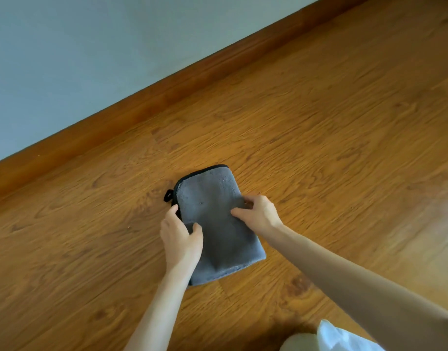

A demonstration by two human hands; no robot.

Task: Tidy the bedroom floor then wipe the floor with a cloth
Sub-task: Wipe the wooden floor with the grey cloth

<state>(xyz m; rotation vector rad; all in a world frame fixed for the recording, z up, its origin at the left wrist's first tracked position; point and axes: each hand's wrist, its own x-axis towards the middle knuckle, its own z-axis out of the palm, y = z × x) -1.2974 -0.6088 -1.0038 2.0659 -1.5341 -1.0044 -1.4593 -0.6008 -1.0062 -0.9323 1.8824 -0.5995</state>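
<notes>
floor [319, 122] here looks tidied; my left hand [181, 239] and right hand [258, 214] both pinch the folded grey microfibre cloth [218, 224], wiping barely begun

Both forearms bare, no sleeves visible; left hand [180, 239], right hand [258, 211] ungloved, ringless.

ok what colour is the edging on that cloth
Black edging with a small black loop, on a grey cloth; the head view shows it.
</notes>
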